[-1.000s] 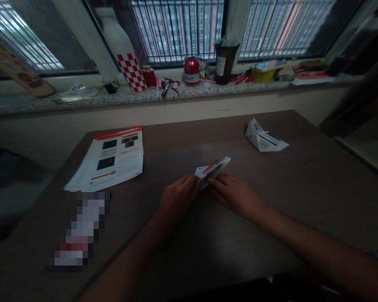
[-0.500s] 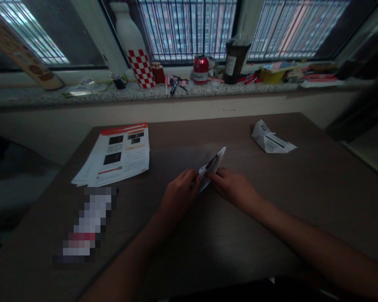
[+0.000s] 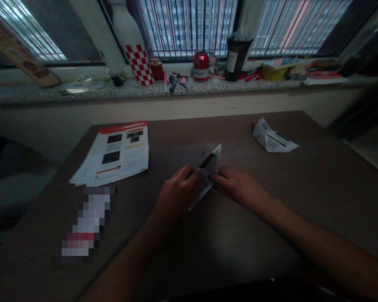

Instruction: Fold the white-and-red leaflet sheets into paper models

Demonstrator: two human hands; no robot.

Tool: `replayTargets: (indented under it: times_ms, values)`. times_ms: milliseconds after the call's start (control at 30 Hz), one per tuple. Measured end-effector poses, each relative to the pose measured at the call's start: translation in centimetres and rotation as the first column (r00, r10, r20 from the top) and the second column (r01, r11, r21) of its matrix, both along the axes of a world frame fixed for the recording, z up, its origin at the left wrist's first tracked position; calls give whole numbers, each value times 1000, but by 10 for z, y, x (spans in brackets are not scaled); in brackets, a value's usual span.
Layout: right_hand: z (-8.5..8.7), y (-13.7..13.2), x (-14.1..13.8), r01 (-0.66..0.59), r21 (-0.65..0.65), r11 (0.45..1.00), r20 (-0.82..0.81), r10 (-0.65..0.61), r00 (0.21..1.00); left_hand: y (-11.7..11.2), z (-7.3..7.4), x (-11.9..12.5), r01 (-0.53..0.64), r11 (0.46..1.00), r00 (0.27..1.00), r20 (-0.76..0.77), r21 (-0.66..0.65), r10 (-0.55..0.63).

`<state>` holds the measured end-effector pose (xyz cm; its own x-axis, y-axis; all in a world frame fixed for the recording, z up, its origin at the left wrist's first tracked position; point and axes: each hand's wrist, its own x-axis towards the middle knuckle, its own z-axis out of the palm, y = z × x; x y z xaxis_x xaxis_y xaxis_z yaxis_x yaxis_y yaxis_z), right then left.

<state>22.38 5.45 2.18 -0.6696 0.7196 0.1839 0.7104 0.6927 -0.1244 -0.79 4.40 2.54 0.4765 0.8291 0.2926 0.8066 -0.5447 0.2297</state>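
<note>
A folded sheet of printed paper (image 3: 214, 164) stands tilted between my hands over the middle of the table. My left hand (image 3: 180, 188) grips it from the left, its fingers partly hidden by the paper and by each other. From the other side my right hand (image 3: 237, 183) pinches it between thumb and fingers. One pointed end rises away from me; a lower edge slants down towards me. Farther back on the right lies a second folded paper shape (image 3: 275, 140), apart from both hands.
Printed sheets (image 3: 122, 155) lie in a stack at the table's back left, with a pixelated object (image 3: 88, 222) nearer me. Along the windowsill stand a checkered white bottle (image 3: 138, 63), a red can (image 3: 201, 67), a dark cup (image 3: 236, 58) and a yellow container (image 3: 274, 72).
The folded paper has turned between my hands, and more of its lower edge shows towards me. My left hand has shifted slightly left. The view has tipped a little.
</note>
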Motion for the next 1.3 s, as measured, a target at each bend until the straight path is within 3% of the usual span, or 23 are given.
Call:
replayTargets:
  times_ms: [233,400,533,900,1067,1300]
  values:
    - [0,0,11,-34,-2,999,-24,34,999,4,-1,-4,-64,998,996,64,-10,64]
    - [-2,0,15,-28,-2,1000,-14,28,999,5,2,-1,28,997,999,-34,-78,-31]
    - [-4,0,17,-41,5,999,-32,41,999,6,2,2,31,991,999,-36,-133,-36]
    - [-5,2,11,-9,18,1000,39,8,999,16,-19,3,111,976,971,231,-188,-65]
    - [-1,3,11,-5,17,1000,72,4,997,16,-19,1,47,982,978,207,-185,-8]
    - [-2,4,16,-16,5,1000,-22,16,1000,14,-12,-1,-18,990,982,185,-139,44]
